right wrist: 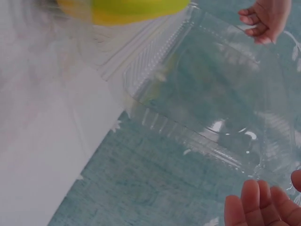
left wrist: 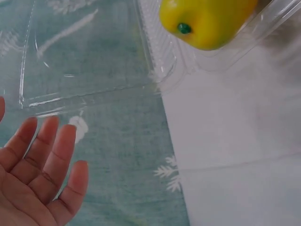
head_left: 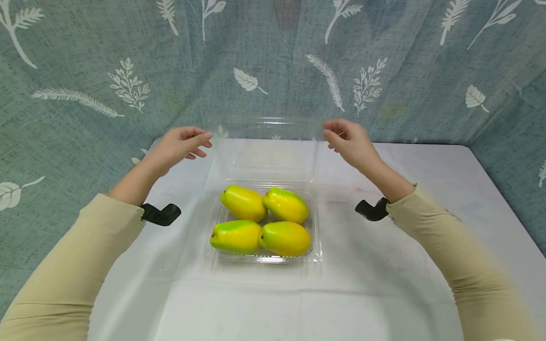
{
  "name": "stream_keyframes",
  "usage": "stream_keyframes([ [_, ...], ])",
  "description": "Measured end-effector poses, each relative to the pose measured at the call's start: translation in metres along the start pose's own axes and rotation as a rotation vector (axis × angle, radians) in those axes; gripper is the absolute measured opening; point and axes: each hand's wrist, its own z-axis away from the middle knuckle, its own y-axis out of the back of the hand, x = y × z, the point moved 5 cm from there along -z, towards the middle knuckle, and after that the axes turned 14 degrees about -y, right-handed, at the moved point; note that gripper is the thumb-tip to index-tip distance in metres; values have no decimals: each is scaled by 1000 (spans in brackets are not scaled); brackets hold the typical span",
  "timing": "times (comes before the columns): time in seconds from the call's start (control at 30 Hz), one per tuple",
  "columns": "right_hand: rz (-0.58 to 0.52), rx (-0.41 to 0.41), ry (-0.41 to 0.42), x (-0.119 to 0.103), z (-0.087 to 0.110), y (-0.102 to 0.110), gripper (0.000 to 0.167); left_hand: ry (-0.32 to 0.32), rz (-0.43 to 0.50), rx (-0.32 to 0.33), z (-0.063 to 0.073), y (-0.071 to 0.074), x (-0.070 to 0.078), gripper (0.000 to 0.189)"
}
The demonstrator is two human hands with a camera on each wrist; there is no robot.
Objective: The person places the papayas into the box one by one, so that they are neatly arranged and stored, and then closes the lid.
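Observation:
A clear plastic clamshell box [head_left: 317, 237] lies on the table with its lid [head_left: 273, 156] raised at the back. Several yellow-green mangoes [head_left: 285, 238] fill its base in two rows; one mango [left wrist: 207, 23] also shows at the top of the left wrist view. By the lid's upper left corner is my left hand [head_left: 181, 144], fingers loosely bent and thumb apart from them. My right hand [head_left: 350, 142] is at the opposite upper corner, its fingertips close to the rim. Whether the fingertips touch the clear plastic is hard to see; neither hand visibly grips it.
A white cloth [head_left: 239, 303] covers the table. Behind it hangs a grey-green curtain [head_left: 273, 71] with white leaf prints, close beyond the raised lid. Black wrist mounts [head_left: 162, 214] stick out from both sleeves.

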Motion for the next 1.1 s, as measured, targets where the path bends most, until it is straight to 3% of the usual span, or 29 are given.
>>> stream_keyframes([
  [0.43, -37, -88, 53, -6, 38, 2, 34, -36, -57, 34, 29, 7, 18, 64],
  [0.7, -134, -102, 65, -3, 52, -1, 32, -90, -16, 79, 45, 6, 20, 52],
  [0.87, -166, -148, 58, 2, 61, -5, 30, -130, 16, 62, 58, 3, 20, 42],
  [1.1, -213, -229, 25, 8, 76, -12, 28, -122, 2, 27, 73, -1, 19, 34],
])
